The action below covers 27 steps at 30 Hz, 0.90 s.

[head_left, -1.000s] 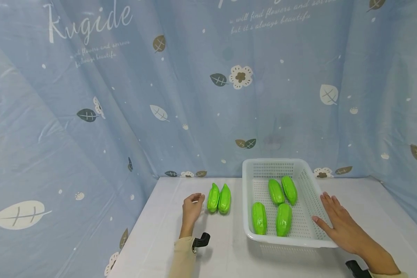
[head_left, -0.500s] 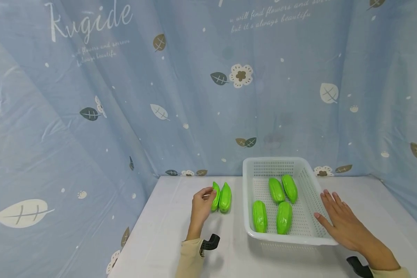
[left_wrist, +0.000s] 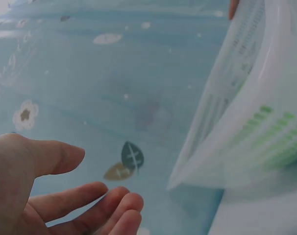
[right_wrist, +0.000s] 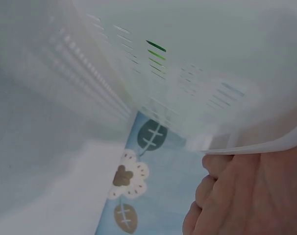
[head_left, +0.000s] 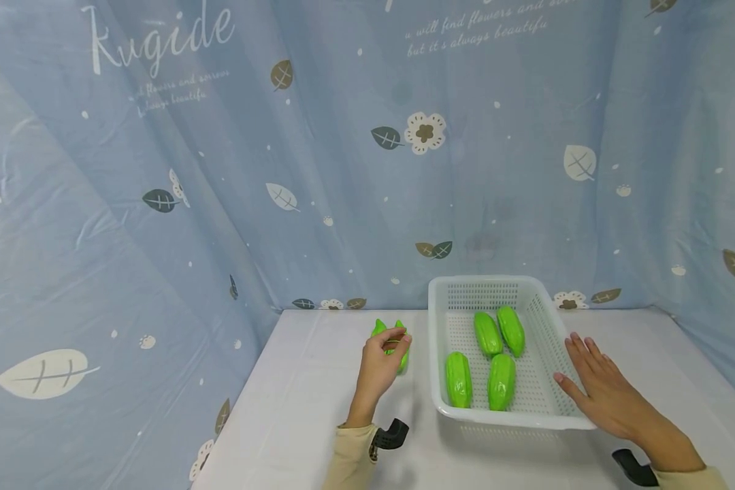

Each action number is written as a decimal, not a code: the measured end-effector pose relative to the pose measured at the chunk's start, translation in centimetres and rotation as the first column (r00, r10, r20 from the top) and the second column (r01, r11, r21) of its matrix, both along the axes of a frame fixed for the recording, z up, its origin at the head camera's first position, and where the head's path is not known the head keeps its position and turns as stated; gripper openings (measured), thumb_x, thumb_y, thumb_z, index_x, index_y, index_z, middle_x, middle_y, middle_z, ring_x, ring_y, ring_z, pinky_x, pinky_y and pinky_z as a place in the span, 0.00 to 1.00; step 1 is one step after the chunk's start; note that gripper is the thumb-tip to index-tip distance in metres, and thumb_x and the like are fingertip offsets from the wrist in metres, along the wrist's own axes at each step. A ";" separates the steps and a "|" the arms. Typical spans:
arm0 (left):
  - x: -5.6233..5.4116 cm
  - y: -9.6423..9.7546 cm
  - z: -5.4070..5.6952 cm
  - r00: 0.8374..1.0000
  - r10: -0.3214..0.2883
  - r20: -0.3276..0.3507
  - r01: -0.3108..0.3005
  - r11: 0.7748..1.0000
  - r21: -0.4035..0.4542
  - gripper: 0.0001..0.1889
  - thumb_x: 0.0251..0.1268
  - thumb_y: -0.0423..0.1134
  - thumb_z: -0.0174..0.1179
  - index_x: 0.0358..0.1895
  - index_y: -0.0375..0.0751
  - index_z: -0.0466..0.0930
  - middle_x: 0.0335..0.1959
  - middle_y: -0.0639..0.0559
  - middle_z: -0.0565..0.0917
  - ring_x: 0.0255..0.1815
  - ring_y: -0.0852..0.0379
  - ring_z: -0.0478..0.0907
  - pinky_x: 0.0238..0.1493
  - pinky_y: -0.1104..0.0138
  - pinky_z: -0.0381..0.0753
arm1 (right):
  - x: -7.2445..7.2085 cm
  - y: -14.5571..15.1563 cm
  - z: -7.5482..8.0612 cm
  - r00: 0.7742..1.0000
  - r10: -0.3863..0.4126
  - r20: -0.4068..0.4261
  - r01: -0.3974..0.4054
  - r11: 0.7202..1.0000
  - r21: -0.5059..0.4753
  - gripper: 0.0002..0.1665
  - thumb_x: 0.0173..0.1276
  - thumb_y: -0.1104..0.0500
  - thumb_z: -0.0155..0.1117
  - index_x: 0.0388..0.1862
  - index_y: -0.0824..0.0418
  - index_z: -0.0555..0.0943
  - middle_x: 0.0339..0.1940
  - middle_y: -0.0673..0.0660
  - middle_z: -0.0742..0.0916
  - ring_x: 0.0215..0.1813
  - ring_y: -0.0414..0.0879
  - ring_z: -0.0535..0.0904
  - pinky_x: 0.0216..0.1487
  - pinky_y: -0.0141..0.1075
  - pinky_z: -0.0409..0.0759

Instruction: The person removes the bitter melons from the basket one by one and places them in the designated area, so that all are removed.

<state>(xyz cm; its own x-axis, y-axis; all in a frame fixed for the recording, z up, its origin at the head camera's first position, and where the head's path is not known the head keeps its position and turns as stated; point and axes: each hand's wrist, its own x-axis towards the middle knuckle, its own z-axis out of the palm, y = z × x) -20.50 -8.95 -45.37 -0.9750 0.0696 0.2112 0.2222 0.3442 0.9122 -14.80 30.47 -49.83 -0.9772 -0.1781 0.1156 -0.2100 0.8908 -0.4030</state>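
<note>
Two glossy bright-green ridged vegetables lie side by side on the table in the head view. My left hand is over them, hiding most of the left vegetable and part of the right vegetable. In the left wrist view, the thumb and relaxed fingers stand apart with nothing between them. A white slotted plastic basket holds several more of these vegetables. At the basket's right rim rests my right hand, fingers straight; its knuckles show under the rim in the right wrist view.
The white-covered table meets a blue curtain printed with leaves and flowers at its back edge. The basket's left wall is just right of the left hand. A black wrist camera mount sticks out from the left sleeve.
My left hand has moved right, from beside the pair of vegetables to over them, covering more of both. The vegetables stay put, and the right hand keeps its place at the basket rim.
</note>
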 end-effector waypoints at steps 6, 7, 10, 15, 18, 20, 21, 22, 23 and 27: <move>0.3 1.5 0.2 0.999 -0.033 0.003 0.033 0.999 0.014 0.19 0.75 0.46 0.62 0.59 0.39 0.85 0.53 0.43 0.88 0.53 0.49 0.86 0.52 0.63 0.87 | -0.1 0.1 -0.2 1.000 0.006 -0.015 -0.006 1.000 -0.002 0.50 0.84 0.40 0.44 0.83 0.75 0.41 0.85 0.76 0.45 0.85 0.70 0.27 0.75 0.44 0.06; 0.3 1.7 0.3 0.999 -0.035 0.002 0.035 0.999 0.012 0.19 0.75 0.46 0.63 0.59 0.39 0.85 0.53 0.44 0.88 0.53 0.50 0.86 0.52 0.64 0.87 | -0.1 0.1 -0.3 1.000 0.006 -0.016 -0.006 1.000 -0.001 0.50 0.84 0.40 0.44 0.83 0.75 0.41 0.85 0.75 0.44 0.85 0.70 0.27 0.75 0.43 0.05; 0.5 2.4 0.4 0.999 -0.046 -0.001 0.046 0.999 0.005 0.19 0.74 0.47 0.63 0.59 0.38 0.85 0.52 0.44 0.89 0.52 0.51 0.86 0.52 0.65 0.88 | -0.1 0.1 -0.4 1.000 0.006 -0.019 -0.006 1.000 0.001 0.51 0.84 0.40 0.44 0.83 0.74 0.41 0.85 0.75 0.44 0.85 0.70 0.27 0.74 0.42 0.05; 0.8 3.4 0.7 0.997 -0.072 -0.010 0.072 0.997 -0.001 0.21 0.75 0.47 0.62 0.60 0.35 0.84 0.51 0.44 0.89 0.52 0.52 0.86 0.52 0.64 0.88 | -0.2 0.2 -0.5 1.000 0.007 -0.020 -0.007 1.000 -0.008 0.50 0.84 0.41 0.45 0.83 0.75 0.41 0.85 0.75 0.43 0.85 0.70 0.26 0.74 0.42 0.05; 0.9 3.9 0.7 0.996 -0.084 -0.013 0.084 0.996 -0.002 0.20 0.75 0.46 0.62 0.60 0.37 0.85 0.50 0.45 0.90 0.51 0.53 0.86 0.52 0.65 0.88 | -0.2 0.2 -0.5 1.000 0.006 -0.014 -0.007 1.000 -0.019 0.51 0.84 0.41 0.46 0.83 0.74 0.41 0.85 0.75 0.43 0.85 0.70 0.27 0.76 0.47 0.07; 0.9 4.3 0.6 0.996 -0.092 -0.015 0.092 0.996 -0.003 0.19 0.75 0.46 0.63 0.59 0.38 0.85 0.49 0.45 0.90 0.51 0.53 0.86 0.52 0.66 0.88 | -0.2 0.2 -0.5 1.000 0.006 -0.006 -0.007 1.000 -0.024 0.51 0.83 0.41 0.46 0.83 0.74 0.40 0.85 0.75 0.43 0.85 0.71 0.27 0.77 0.50 0.08; 0.9 4.4 0.5 0.995 -0.096 -0.017 0.096 0.995 -0.003 0.18 0.75 0.46 0.63 0.59 0.39 0.85 0.49 0.46 0.90 0.50 0.54 0.86 0.52 0.67 0.87 | -0.2 0.2 -0.5 1.000 0.006 -0.004 -0.006 1.000 -0.026 0.51 0.83 0.41 0.47 0.83 0.74 0.40 0.85 0.75 0.43 0.85 0.71 0.27 0.77 0.51 0.08; 0.9 4.6 0.5 0.995 -0.102 -0.016 0.102 0.995 -0.001 0.18 0.75 0.46 0.63 0.59 0.39 0.85 0.49 0.46 0.90 0.50 0.54 0.86 0.52 0.68 0.87 | -0.2 0.2 -0.5 1.000 0.006 -0.003 -0.006 1.000 -0.028 0.51 0.83 0.41 0.47 0.83 0.74 0.39 0.85 0.75 0.43 0.85 0.71 0.27 0.78 0.53 0.10; 0.9 4.8 0.4 0.994 -0.107 -0.017 0.107 0.994 -0.001 0.18 0.75 0.47 0.63 0.59 0.39 0.85 0.49 0.46 0.90 0.50 0.54 0.86 0.52 0.68 0.87 | -0.2 0.2 -0.5 1.000 0.005 -0.001 -0.006 1.000 -0.030 0.52 0.83 0.41 0.47 0.83 0.74 0.39 0.85 0.75 0.43 0.85 0.71 0.26 0.78 0.54 0.10; 0.8 5.5 0.0 0.991 -0.137 -0.013 0.137 0.991 0.003 0.19 0.75 0.47 0.62 0.60 0.40 0.85 0.50 0.46 0.90 0.50 0.55 0.86 0.52 0.69 0.87 | -0.3 0.3 -0.7 1.000 0.007 -0.005 -0.007 0.999 -0.038 0.51 0.83 0.41 0.47 0.84 0.73 0.39 0.85 0.74 0.42 0.85 0.70 0.26 0.78 0.53 0.09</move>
<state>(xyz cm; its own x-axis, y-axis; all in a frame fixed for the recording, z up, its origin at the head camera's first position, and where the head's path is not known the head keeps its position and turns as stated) -19.75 -3.45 -45.34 -0.9535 0.2013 0.2243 0.2788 0.3066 0.9101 -15.09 30.78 -50.54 -0.9753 -0.1805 0.1269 -0.2183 0.8734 -0.4354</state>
